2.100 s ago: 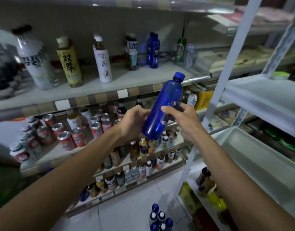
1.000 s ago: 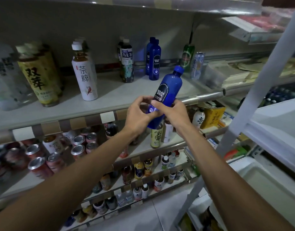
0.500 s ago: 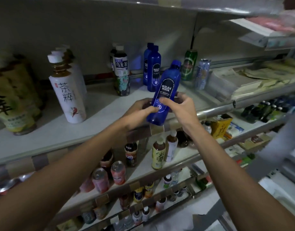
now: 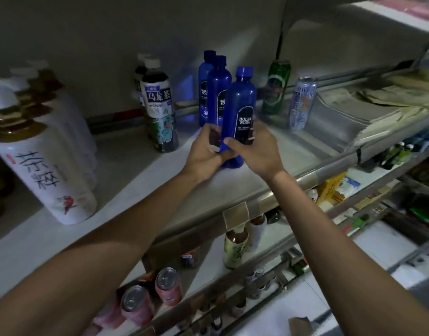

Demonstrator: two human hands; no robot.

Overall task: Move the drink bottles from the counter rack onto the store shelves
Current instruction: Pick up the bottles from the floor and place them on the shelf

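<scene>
A blue soda bottle (image 4: 241,103) with a dark label stands upright on the white shelf (image 4: 235,187), its base on the board. My left hand (image 4: 206,151) grips its lower part from the left. From the right, my right hand (image 4: 256,147) wraps round the same lower part. Two matching blue bottles (image 4: 214,88) stand in a row directly behind it.
Dark tea bottles (image 4: 157,105) stand to the left, and large white tea bottles (image 4: 43,163) at the far left. A green can (image 4: 276,86) and a pale can (image 4: 302,103) stand to the right, beside stacked papers (image 4: 368,110). Lower shelves hold cans and small bottles.
Both hands carried the tilted blue bottle forward over the shelf edge, brought it upright, and it now stands on the board in front of the two matching bottles.
</scene>
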